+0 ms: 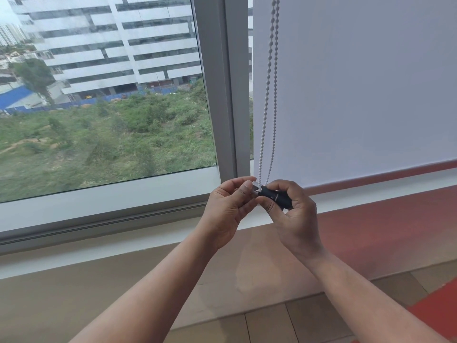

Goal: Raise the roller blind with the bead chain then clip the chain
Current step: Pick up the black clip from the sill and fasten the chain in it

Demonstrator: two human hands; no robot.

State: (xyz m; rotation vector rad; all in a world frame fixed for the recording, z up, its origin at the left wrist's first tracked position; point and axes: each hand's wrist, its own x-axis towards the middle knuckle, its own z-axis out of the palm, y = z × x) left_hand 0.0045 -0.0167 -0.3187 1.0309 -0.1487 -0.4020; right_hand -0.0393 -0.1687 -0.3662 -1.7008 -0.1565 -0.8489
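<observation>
Both hands meet right at the bottom loop of the bead chain, which hangs in two white strands down the left edge of the roller blind, just beside the grey window frame. The right hand has its fingers curled round a small black clip, holding it tilted with its nose against the foot of the chain. The left hand comes in from the frame side, thumb and forefinger pinching at the clip's pale tip where the beads meet it; whether it grips the chain itself or only the clip's end is too small to tell. The blind's bottom edge sits low, close above the sill below the frame, so the blind looks nearly fully down on this pane, though how far it was meant to go cannot be judged from here. By the look of it, the step in hand is the clipping: the person appears to be seating the loop into the clip. The next move probably calls for a steady right hand while the left feeds a bead or two into the slot, keeping the two strands untwisted, then a firm squeeze so the clip bites. A slip there could let the beads pop free.
</observation>
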